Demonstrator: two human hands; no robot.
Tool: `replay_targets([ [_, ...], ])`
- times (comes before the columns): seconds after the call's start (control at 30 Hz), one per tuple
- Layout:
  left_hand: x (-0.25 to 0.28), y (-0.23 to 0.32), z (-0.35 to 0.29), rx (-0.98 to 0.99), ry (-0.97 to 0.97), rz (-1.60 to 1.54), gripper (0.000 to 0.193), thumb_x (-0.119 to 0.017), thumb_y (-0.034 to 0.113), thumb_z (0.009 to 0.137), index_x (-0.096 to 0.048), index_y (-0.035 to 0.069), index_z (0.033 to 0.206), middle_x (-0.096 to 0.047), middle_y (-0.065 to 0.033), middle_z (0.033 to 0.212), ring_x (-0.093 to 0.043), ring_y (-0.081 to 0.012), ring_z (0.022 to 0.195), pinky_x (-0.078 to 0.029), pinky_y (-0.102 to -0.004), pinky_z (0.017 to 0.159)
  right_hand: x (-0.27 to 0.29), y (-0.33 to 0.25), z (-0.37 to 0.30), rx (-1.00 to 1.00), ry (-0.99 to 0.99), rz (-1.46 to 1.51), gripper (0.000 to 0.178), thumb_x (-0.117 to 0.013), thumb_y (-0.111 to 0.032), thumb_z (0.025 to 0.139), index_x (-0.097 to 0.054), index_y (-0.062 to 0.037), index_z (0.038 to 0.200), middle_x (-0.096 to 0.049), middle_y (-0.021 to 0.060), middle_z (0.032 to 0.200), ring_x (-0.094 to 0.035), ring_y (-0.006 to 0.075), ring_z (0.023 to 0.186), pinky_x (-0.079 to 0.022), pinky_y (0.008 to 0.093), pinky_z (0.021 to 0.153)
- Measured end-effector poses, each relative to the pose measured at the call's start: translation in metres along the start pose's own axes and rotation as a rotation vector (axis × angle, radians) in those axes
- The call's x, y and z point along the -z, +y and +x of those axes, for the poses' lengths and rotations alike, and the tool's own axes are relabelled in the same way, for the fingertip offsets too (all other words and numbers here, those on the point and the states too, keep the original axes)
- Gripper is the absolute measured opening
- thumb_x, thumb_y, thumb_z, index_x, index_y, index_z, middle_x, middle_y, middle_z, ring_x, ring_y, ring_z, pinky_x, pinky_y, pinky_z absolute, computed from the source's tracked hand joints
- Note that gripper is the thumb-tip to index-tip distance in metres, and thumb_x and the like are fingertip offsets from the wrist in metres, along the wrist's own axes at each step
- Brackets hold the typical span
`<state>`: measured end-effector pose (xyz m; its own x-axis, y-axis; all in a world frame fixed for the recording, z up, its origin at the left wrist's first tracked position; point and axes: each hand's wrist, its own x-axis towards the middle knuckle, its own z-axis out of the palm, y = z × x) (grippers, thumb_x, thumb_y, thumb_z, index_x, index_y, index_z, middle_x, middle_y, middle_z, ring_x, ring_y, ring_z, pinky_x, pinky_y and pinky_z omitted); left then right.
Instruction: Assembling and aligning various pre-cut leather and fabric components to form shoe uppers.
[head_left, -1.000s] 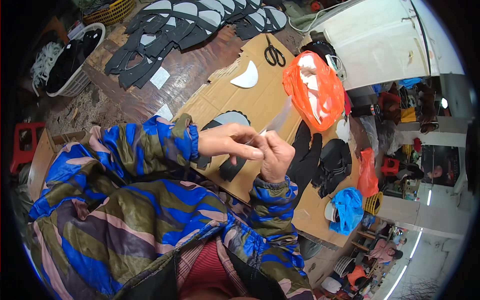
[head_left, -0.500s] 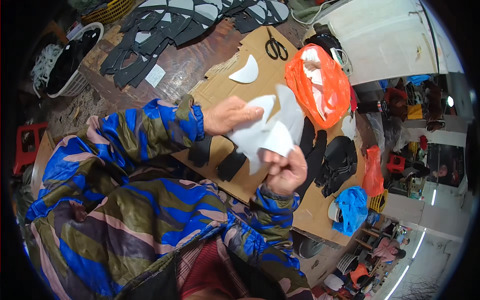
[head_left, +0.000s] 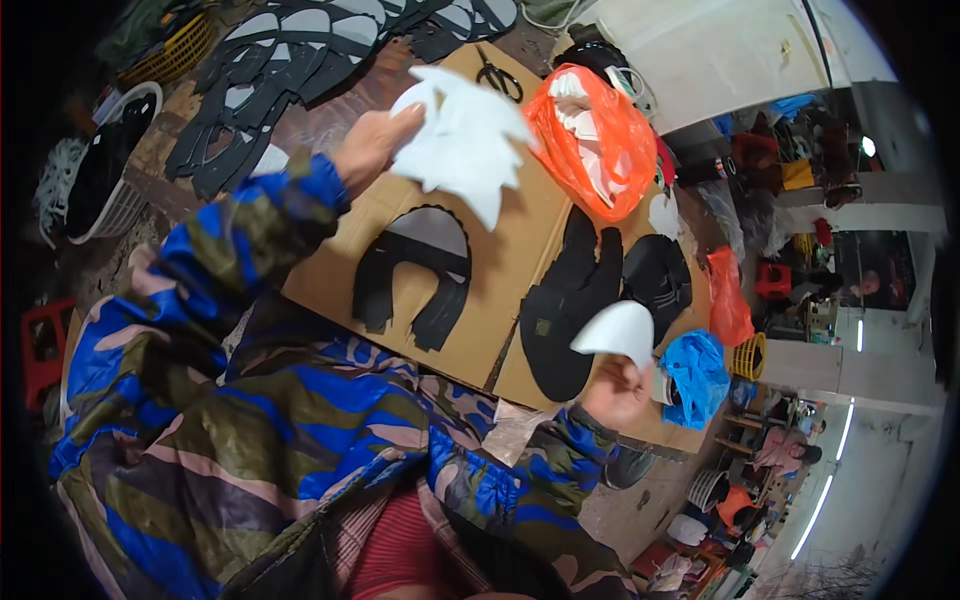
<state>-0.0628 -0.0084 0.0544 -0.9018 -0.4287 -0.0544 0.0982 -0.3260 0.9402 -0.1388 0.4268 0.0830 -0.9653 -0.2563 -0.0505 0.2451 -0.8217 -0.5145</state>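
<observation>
Broadly, the desk [head_left: 385, 82] spreads beneath and beyond both hands, with a cardboard sheet [head_left: 505, 255] covering the part nearest them. Beyond the right hand [head_left: 618, 392] and to the right of the left hand [head_left: 375, 145] sits an orange plastic bag [head_left: 635, 120], open, with white pieces inside. Between the hands, on the cardboard, lies a black arch-shaped piece [head_left: 415, 252] with a grey cap. Its long axis runs toward and away from the body, the rounded capped end away and two legs toward the person; the left hand is the nearer one, just beyond it on the left. A dark flat piece [head_left: 560, 345] lies just left of the right hand. The left hand pinches a jagged white sheet [head_left: 465, 145], raised and blurred, so I cannot tell if it is one layer. The right hand grips a smaller white crescent [head_left: 622, 328] by its near edge, tilted, well apart from the arch.
</observation>
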Motion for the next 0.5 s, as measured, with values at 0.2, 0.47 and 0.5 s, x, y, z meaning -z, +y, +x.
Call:
replay_targets([
  [0.2,0.002,-0.014,0.076,0.469,-0.127,-0.058,0.066,-0.057,0.053,0.092,-0.051,-0.001,0.13,-0.062,-0.0171,0.115,-0.064,-0.0281,0.099,-0.051,-0.0341,0.091,-0.03,0.088,0.001,-0.08,-0.294,-0.474,0.023,-0.054,-0.014,0.096,-0.06,0.0083,0.096,-0.065,0.0226,0.097,-0.065,0.0324,0.092,-0.053,0.0366,0.064],
  [0.47,-0.022,-0.037,-0.043,0.132,-0.087,0.41,0.046,-0.066,0.043,0.088,-0.068,-0.003,0.096,-0.069,-0.0133,0.083,-0.065,-0.0202,0.072,-0.052,-0.0322,0.07,-0.01,0.158,0.008,-0.253,-0.334,-0.65,0.03,-0.059,-0.022,0.097,-0.064,0.0071,0.09,-0.067,0.0196,0.092,-0.066,0.0263,0.081,-0.053,0.0319,0.065],
  [0.5,-0.034,-0.02,-0.059,0.348,-0.107,0.272,0.034,-0.06,0.032,0.095,-0.069,0.0,0.086,-0.068,-0.0025,0.07,-0.06,-0.0089,0.057,-0.046,-0.0225,0.057,-0.008,0.164,0.011,-0.275,-0.334,-0.744,0.03,-0.06,-0.023,0.096,-0.064,0.0063,0.089,-0.067,0.0176,0.09,-0.065,0.0233,0.078,-0.052,0.03,0.063],
])
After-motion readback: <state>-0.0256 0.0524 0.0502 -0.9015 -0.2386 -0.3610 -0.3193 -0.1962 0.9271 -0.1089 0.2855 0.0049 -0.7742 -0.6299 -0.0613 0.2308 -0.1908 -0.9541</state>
